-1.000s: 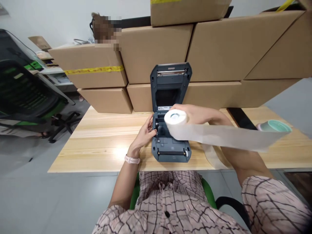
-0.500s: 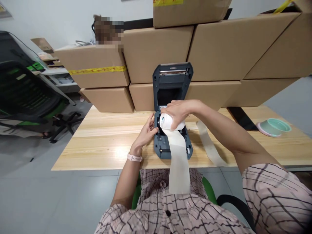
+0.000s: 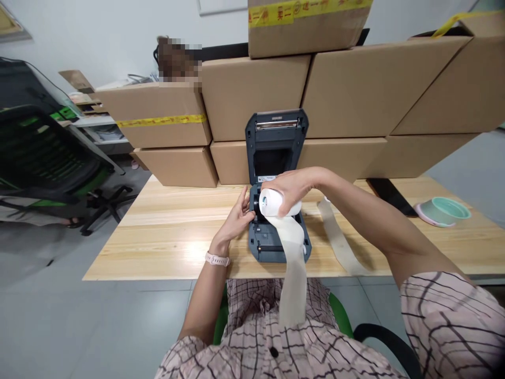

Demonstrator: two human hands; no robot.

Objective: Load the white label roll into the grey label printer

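An opened dark grey label printer (image 3: pixel 276 253) sits on the wooden table, its lid standing up at the back. My right hand (image 3: pixel 290 190) wraps over a white roll of labels (image 3: pixel 272 202), keeping it tilted in or just above the printer's bay. From the roll, a loose strip (image 3: pixel 294 268) hangs over the printer's front and past the table edge towards my lap. My left hand (image 3: pixel 235 218) grips the printer's left side, thumb on the rim and fingers along the outside. The roll and my right hand hide much of the bay.
Cardboard boxes (image 3: pixel 256 95) are stacked behind the printer. To the right lie another paper strip (image 3: pixel 339 239), a dark phone-like slab (image 3: pixel 390 196) and a mint-green bowl (image 3: pixel 445 209). A black office chair (image 3: pixel 43 152) stands at left. Another person's head shows behind the boxes.
The view has tilted up slightly, so everything sits lower in the picture. The hanging strip has swung a little to the right and curled near the roll. Both hands keep their holds.
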